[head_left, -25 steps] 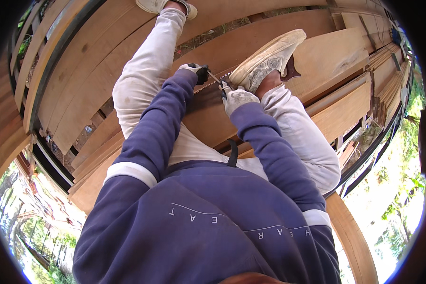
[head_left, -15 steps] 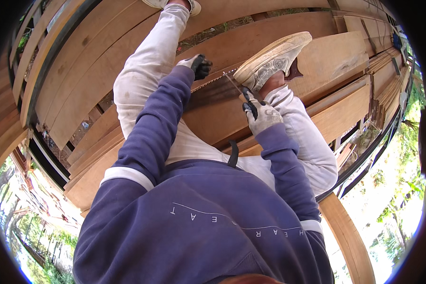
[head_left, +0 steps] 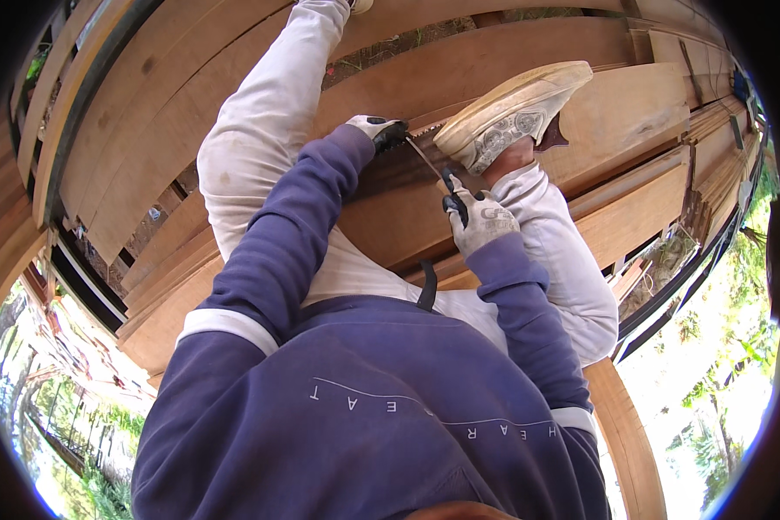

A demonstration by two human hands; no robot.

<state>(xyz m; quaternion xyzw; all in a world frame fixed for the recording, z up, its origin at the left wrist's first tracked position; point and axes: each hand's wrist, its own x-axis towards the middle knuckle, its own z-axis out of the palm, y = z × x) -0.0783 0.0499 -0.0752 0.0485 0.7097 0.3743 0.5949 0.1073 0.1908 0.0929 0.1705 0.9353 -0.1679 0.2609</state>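
Note:
My right hand, in a white and black work glove, is closed round the handle of a thin metal file. The file slants up and left across a dark handsaw blade. My left hand, gloved alike, has its fingers closed at the file's far tip, just above the saw's toothed edge. My shoe rests over the blade's right part and hides some of it. Beyond the shoe shows a reddish-brown saw handle.
Wide wooden boards lie under and around my legs, with gaps between some. More planks are stacked at right. A dark curved rail runs along the left. A wooden beam stands at lower right, with greenery beyond.
My left hand has moved right and slightly down, closing the gap to the file's tip. My right hand and the file have shifted only slightly. The view has moved a little.

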